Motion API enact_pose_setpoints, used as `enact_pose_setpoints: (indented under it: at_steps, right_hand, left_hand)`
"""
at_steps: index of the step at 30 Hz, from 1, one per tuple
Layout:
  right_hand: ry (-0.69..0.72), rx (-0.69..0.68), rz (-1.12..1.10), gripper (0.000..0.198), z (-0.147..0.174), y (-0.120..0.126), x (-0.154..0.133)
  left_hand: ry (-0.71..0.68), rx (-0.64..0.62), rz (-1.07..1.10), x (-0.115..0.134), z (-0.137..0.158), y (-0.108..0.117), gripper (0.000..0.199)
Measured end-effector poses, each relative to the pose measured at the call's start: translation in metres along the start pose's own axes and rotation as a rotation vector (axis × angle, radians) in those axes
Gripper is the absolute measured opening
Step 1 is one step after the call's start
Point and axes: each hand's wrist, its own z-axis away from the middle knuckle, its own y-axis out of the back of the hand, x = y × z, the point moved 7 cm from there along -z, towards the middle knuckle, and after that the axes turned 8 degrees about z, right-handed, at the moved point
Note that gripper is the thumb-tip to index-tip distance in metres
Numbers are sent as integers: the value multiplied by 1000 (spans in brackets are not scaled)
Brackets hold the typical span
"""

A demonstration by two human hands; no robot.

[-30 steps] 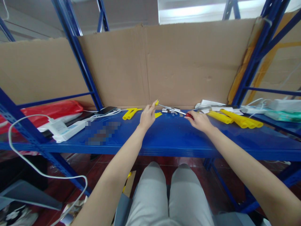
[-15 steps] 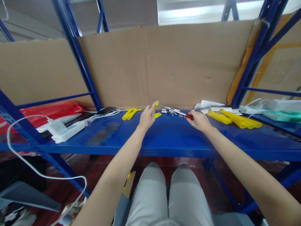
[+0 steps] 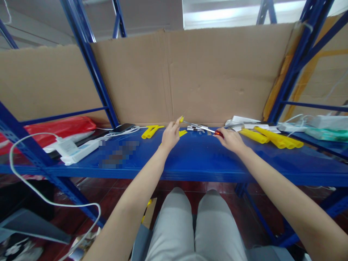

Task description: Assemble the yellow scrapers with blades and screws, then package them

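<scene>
My right hand (image 3: 231,140) is closed round the red handle of a screwdriver (image 3: 217,133). Its long metal shaft points left, with the tip at a small yellow plastic part (image 3: 181,119). That part sits between the fingers of my left hand (image 3: 171,136), which is closed on it; most of the piece is hidden by the hand. Another yellow piece (image 3: 183,133) shows just right of my left hand, low over the shelf. Small metal parts and white-and-dark pieces (image 3: 198,128) lie behind the shaft.
Several yellow tubes (image 3: 255,136) lie on the blue shelf (image 3: 201,156) at right, beside white papers (image 3: 241,121). More yellow tubes (image 3: 150,131) lie left. A white power strip (image 3: 78,152) with cables is further left. Cardboard (image 3: 206,72) stands behind; blue posts (image 3: 95,65) flank it.
The red screwdriver handle looks slightly turned and brighter in my right hand. Both hands otherwise keep nearly the same place.
</scene>
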Motion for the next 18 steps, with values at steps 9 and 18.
enact_pose_setpoints:
  at_steps: [9,18]
  right_hand:
    - [5,-72,22,38,-1,-1,-5]
    - [9,-150,5,37,-4,1,-17]
  left_hand:
    - [14,-13,-6,-1,-1,-1,46]
    - [95,56,25,-9,-3,-3,41]
